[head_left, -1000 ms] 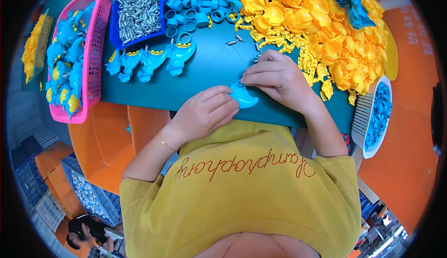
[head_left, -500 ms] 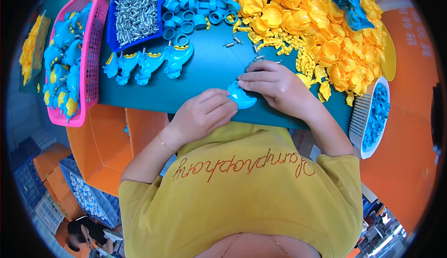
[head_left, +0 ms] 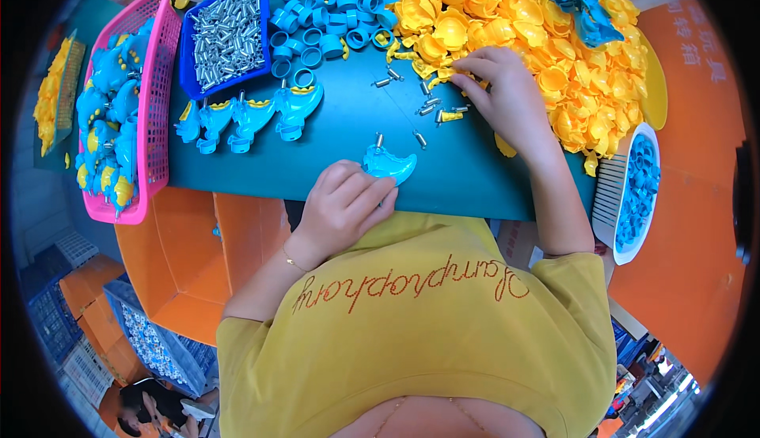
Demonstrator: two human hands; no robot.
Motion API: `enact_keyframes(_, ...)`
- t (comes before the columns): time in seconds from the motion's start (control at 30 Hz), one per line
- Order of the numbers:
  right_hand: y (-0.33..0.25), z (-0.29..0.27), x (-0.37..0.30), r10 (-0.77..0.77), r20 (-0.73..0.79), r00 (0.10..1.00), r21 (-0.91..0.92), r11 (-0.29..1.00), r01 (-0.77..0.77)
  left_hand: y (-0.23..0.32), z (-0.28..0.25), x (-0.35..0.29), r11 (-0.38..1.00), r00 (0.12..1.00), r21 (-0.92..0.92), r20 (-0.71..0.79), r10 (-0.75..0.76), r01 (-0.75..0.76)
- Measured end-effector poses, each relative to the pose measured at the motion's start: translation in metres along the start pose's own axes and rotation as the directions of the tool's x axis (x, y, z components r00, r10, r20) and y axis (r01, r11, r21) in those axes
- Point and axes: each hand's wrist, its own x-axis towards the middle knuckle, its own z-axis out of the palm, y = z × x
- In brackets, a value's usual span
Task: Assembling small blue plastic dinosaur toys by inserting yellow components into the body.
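Observation:
My left hand (head_left: 345, 199) is closed on a blue curved plastic shell (head_left: 392, 166) near the table's front edge. A small metal pin (head_left: 379, 140) stands up from the shell's far side. My right hand (head_left: 503, 94) is stretched toward the pile of small yellow plastic pieces (head_left: 431, 66), thumb and fingers drawn together at a yellow piece there; the exact grip is hard to see. Between the hands lie several loose metal pins (head_left: 428, 106) and one single yellow piece (head_left: 451, 116).
A row of blue assembled parts (head_left: 249, 117) lies left of centre. Behind it are a blue tray (head_left: 187, 62) of metal pins and blue rings (head_left: 332, 18). A pink basket (head_left: 150, 121) stands left, yellow shells (head_left: 554, 66) heap right, and a white basket (head_left: 609, 193) holds blue pieces.
My right hand has left the blue shell and moved away, up to the small yellow pieces. My left hand keeps the shell, now with its metal pin visible.

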Motion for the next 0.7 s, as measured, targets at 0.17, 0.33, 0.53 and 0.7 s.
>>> enact_keyframes(0.17, -0.001, 0.004, -0.002, 0.003, -0.077, 0.997, 0.032, 0.999, -0.001, 0.004, -0.002, 0.006, 0.997, 0.998, -0.065, 0.039, -0.039, 0.042)
enact_keyframes(0.33, -0.044, -0.01, -0.027, 0.03, 0.01, 0.999, 0.351, 0.936, -0.032, -0.001, -0.007, 0.001, 0.997, 0.997, -0.064, 0.069, -0.035, 0.039)
enact_keyframes(0.53, -0.066, 0.025, -0.062, -0.056, 0.017, 0.998, 0.488, 0.872, 0.041, 0.001, -0.008, 0.005, 0.999, 0.994, -0.032, 0.112, 0.006, -0.002)
enact_keyframes(0.7, -0.069, 0.035, -0.066, -0.077, -0.007, 0.997, 0.454, 0.888, 0.072, 0.0, -0.009, 0.003, 0.999, 0.991, -0.045, 0.131, 0.007, -0.001)
